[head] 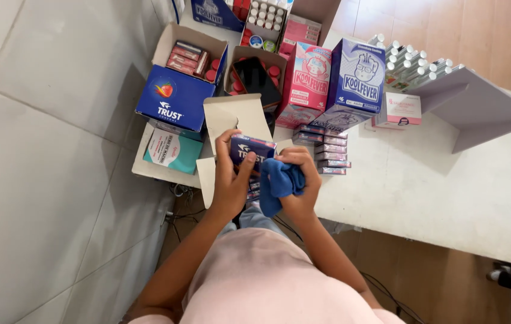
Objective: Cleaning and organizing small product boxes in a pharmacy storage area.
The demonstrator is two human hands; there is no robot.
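The left hand [229,180] has its fingers clamped around a small dark blue box [249,150], held above the near edge of the white desk [423,186]. The right hand [299,180] grips a bunched blue cloth [278,183], fingers closed on it, touching the box's side. Just beyond lies a stack of small flat packs [326,150], beside tall pink and blue cartons [333,81].

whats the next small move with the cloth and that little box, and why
Probably draw the blue cloth across the face of the small dark blue box. The left hand holds the box upright over the table edge, and the right hand has the cloth bunched right beside it, touching or nearly so. A stack of similar small boxes sits beside them.
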